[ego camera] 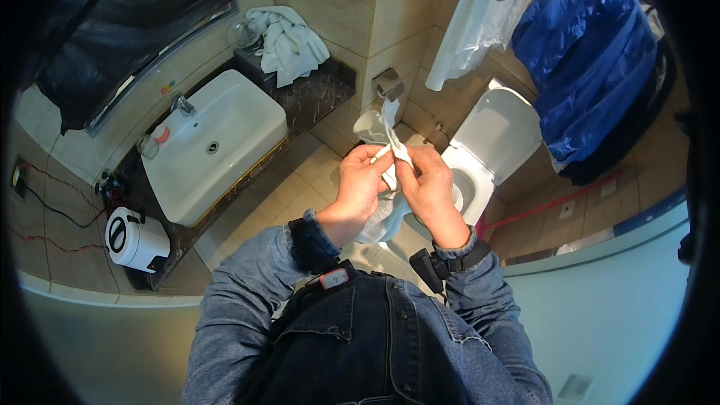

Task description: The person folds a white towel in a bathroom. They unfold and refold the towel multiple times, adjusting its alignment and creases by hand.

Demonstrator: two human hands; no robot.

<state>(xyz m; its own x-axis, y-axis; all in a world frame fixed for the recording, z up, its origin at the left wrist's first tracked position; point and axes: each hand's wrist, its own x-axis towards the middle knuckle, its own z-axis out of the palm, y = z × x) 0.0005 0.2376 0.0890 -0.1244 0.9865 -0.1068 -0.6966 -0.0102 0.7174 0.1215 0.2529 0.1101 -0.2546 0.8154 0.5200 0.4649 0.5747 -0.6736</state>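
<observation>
Both of my hands are close together in front of me, pinching a piece of white cloth or tissue [400,152] between the fingertips. My left hand [363,183] grips its left side and my right hand [430,183] its right side. A loose strand of the white material rises above the fingers. Below and between the hands hangs or lies pale, textured white and light blue material [388,222]; whether it joins the held piece is hidden. Behind the hands is a whitish bin or bag [369,125], partly covered.
A white toilet [498,129] with raised lid stands at the right. At the left, a dark marble counter [315,93] carries a white sink [236,118], a crumpled towel [289,45] and a small white cooker [138,239]. A blue cover [590,62] and translucent plastic [478,17] hang upper right.
</observation>
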